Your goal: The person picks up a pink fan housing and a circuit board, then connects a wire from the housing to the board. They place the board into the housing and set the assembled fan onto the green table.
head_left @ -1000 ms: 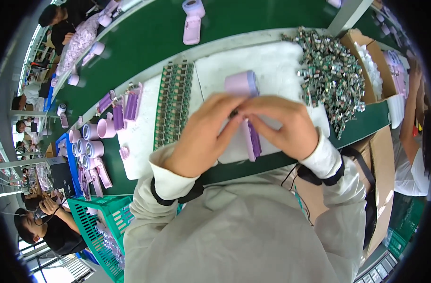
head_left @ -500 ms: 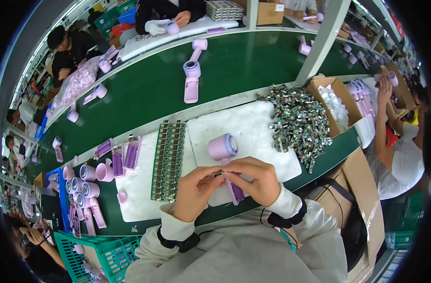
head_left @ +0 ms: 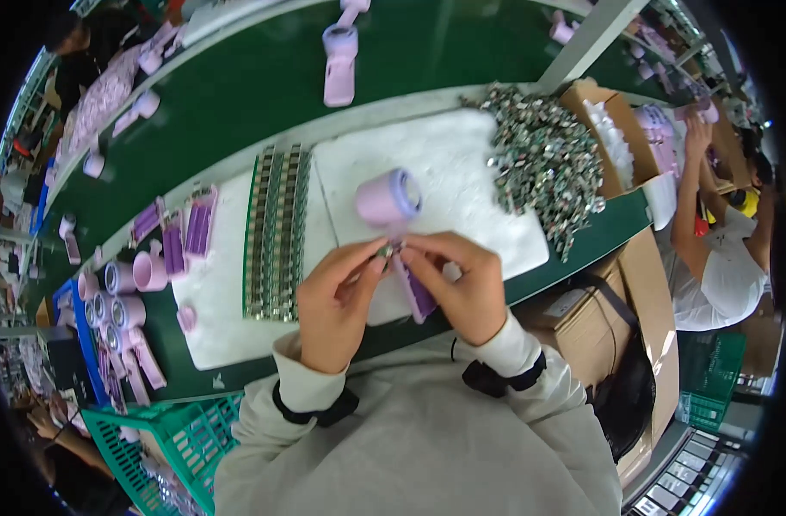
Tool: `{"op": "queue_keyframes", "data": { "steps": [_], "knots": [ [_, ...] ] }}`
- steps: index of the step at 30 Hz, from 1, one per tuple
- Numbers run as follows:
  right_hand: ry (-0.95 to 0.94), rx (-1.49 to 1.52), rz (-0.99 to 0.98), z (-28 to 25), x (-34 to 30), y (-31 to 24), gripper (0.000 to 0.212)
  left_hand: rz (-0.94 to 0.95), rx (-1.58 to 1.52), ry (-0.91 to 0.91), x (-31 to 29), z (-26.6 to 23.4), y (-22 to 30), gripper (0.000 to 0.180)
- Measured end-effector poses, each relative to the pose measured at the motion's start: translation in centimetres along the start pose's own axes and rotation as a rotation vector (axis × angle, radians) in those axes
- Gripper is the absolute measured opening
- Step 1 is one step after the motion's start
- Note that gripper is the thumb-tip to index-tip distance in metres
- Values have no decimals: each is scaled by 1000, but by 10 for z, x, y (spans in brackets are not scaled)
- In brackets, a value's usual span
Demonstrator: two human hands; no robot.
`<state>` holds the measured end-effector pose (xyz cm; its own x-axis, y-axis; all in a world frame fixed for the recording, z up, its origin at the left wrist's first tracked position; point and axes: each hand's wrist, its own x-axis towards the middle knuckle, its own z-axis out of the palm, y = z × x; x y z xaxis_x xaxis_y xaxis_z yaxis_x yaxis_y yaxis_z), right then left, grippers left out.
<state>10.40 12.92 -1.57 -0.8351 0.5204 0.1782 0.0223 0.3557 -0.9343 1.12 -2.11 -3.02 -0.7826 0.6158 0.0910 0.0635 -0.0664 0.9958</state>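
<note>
A pink handheld fan (head_left: 382, 199) lies on the white foam sheet in front of me, its round head pointing away and its opened handle (head_left: 417, 297), purple inside, running toward me. My left hand (head_left: 339, 297) pinches a small circuit board (head_left: 388, 250) at the neck of the fan, thumb against fingertips. From the other side my right hand (head_left: 463, 279) grips the handle near that neck, its thumb and fingers closed around it. The fingers partly hide the board, so how it sits against the handle does not show.
Left of my hands lie long panels of circuit boards (head_left: 277, 232); a heap of small boards (head_left: 552, 163) is at right. Purple handle shells (head_left: 186, 232) and fan heads (head_left: 122, 310) stand at left, above a green crate (head_left: 173, 439). A carton (head_left: 621, 176) and a co-worker (head_left: 720, 249) are at right.
The view has shifted, so the table appears higher and slightly left. Both hands stay at the fan's neck, with the fingers slightly rearranged around the small board.
</note>
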Motion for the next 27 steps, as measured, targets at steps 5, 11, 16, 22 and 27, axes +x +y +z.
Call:
{"op": "queue_keyframes", "data": {
  "steps": [5, 11, 16, 22, 27],
  "knots": [
    [86, 78, 160, 0, -5, 3, 19, 38, -43, -45, 7, 6, 1, 28],
    [149, 30, 192, 6, -10, 8, 18, -21, -65, -19, 0, 1, -4, 28],
    [114, -12, 83, 3, -8, 9, 16, -27, -39, -23, -1, -1, 0, 27],
    [14, -386, -225, -3, 4, 2, 15, -1, -28, -10, 0, -1, -2, 26],
    [-25, -383, -183, 0, 12, -3, 13, -8, -11, 13, 1, -1, -4, 27]
  ]
}}
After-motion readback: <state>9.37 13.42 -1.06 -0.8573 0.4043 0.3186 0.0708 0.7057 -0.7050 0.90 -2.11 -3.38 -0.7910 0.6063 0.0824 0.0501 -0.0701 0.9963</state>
